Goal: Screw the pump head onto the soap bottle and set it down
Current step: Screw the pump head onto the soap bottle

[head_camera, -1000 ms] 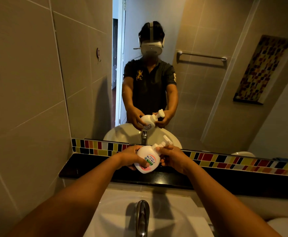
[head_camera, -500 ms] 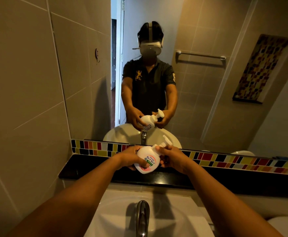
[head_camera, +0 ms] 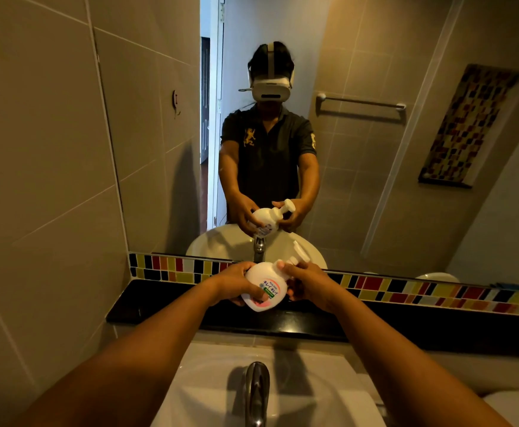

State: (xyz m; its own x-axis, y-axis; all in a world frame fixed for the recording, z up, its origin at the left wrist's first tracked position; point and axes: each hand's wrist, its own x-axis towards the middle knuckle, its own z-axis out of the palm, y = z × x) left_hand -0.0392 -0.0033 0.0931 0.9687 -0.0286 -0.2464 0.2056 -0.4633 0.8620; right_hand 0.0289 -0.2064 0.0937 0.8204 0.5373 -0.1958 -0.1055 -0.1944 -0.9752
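I hold a white soap bottle point(head_camera: 264, 286) with a pink and green label tilted in the air above the black ledge point(head_camera: 159, 303). My left hand point(head_camera: 236, 282) wraps around the bottle's body from the left. My right hand point(head_camera: 306, 283) grips the neck, where the white pump head point(head_camera: 295, 257) sits on the bottle, its nozzle pointing up and to the right. The mirror point(head_camera: 360, 164) repeats both hands and the bottle.
A white sink point(head_camera: 208, 380) with a chrome tap point(head_camera: 256, 392) lies below my arms. A strip of coloured tiles point(head_camera: 437, 291) runs behind the ledge. Beige tiled wall point(head_camera: 42, 180) closes the left side. A white rounded object point(head_camera: 517, 405) shows at the bottom right.
The bottle and both hands stay in almost the same place. My right hand has shifted its fingers slightly around the neck.
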